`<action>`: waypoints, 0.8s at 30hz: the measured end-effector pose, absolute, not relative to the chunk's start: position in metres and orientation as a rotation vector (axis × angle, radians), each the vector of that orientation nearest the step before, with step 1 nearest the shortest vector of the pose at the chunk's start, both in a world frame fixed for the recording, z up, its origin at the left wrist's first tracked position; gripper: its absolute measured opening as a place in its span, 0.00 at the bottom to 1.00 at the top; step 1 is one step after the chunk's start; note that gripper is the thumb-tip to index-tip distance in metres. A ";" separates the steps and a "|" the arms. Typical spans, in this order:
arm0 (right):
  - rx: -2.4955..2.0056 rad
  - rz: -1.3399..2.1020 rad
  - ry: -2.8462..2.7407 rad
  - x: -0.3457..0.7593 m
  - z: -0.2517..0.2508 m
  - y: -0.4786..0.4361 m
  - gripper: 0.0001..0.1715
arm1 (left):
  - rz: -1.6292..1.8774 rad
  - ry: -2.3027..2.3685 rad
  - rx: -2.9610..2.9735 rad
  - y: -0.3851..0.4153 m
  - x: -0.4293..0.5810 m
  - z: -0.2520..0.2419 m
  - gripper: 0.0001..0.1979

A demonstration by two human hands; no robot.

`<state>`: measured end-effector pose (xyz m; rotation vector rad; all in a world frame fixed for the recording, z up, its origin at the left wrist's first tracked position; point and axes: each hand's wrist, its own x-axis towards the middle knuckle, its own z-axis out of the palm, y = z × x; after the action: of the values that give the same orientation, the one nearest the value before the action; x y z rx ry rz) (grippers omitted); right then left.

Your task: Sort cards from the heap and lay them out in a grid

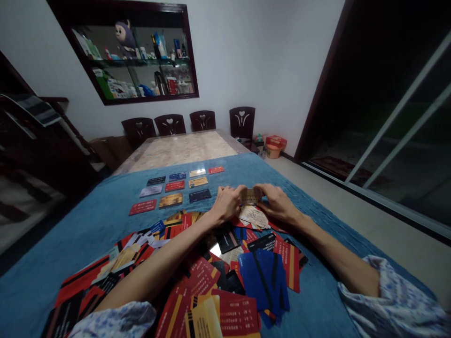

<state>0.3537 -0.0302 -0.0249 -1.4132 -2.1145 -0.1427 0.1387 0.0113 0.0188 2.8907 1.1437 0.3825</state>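
A tan plastic card (250, 196) is held upright between my two hands, just above the far edge of a loose heap of cards. My left hand (227, 203) pinches its left end with the fingers curled. At the other end my right hand (277, 202) grips it, thumb and fingers closed. Directly below the hands lies a cream-coloured card (253, 216). The heap spreads under both forearms, with red cards (239, 312), blue cards (264, 277) and black cards (227, 238) overlapping. Part of it is hidden by my left arm.
Beyond the heap, several cards are laid out in rows, among them a gold card (171, 200) and a red card (216, 170). A blue cloth (95, 220) covers the near part of the table (183, 148). Dark chairs (242, 122) stand behind it.
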 end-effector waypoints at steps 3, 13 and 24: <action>-1.429 -0.201 -2.131 0.352 -0.027 -0.029 0.23 | 0.356 1.135 2.904 0.012 0.136 0.019 0.24; -1.402 -0.371 -2.136 0.349 -0.025 -0.029 0.29 | 0.314 1.147 2.982 0.015 0.128 0.022 0.21; -1.381 -0.370 -2.265 0.350 -0.013 -0.022 0.27 | 0.245 1.125 3.058 0.020 0.120 0.036 0.15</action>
<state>0.3496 -0.0224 -0.0128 -1.3807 -2.2651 -0.3702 0.1200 0.0203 0.0365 3.0584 1.1252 0.2446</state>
